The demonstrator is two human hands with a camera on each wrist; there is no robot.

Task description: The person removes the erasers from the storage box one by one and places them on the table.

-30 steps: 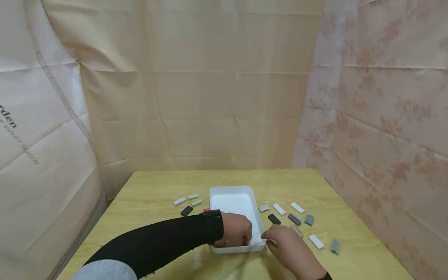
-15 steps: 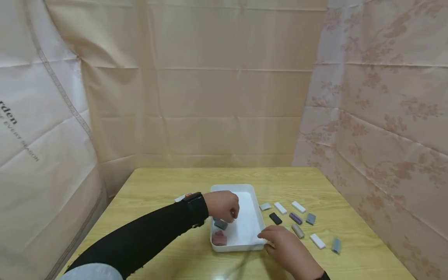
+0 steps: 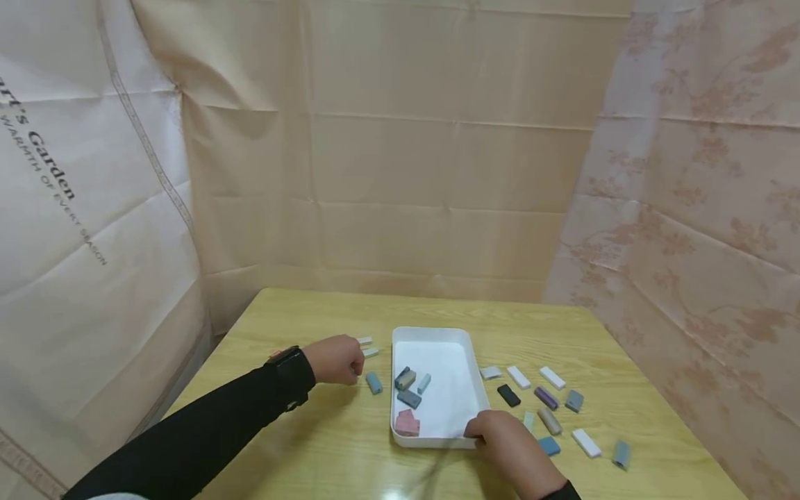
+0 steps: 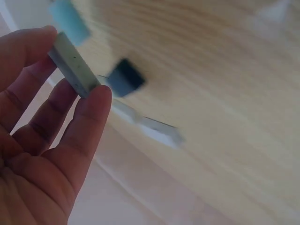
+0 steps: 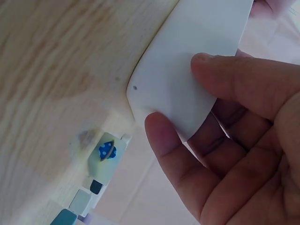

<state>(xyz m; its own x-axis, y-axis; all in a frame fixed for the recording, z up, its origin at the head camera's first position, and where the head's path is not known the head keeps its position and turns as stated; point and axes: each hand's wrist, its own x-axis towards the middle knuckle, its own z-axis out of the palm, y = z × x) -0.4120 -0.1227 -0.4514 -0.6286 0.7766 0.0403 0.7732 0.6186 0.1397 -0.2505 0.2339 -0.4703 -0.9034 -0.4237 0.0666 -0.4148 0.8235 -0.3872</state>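
My left hand (image 3: 337, 359) is low over the table, left of the white tray (image 3: 462, 354). In the left wrist view its thumb and fingertips pinch a small grey-green block (image 4: 74, 64), eraser-like and specked; the hand hides it in the head view. My right hand (image 3: 509, 448) grips the tray's near right corner, thumb and fingers against its outer wall. Inside the tray, along its left side, lie pink blocks (image 3: 407, 423), a dark grey block (image 3: 409, 398), a beige block (image 3: 406, 380) and a pale blue-green block (image 3: 424, 383).
A blue block (image 3: 373, 382) lies between left hand and tray. A dark block (image 4: 125, 77) and white blocks (image 4: 159, 131) are near the left hand. Right of the tray are several blocks, among them a purple block (image 3: 546, 397) and a black block (image 3: 509, 395).
My left hand has come up out of the tray and moved left over the table, uncovering the blocks inside. The right hand stays at the tray's corner. The head view has shifted slightly.
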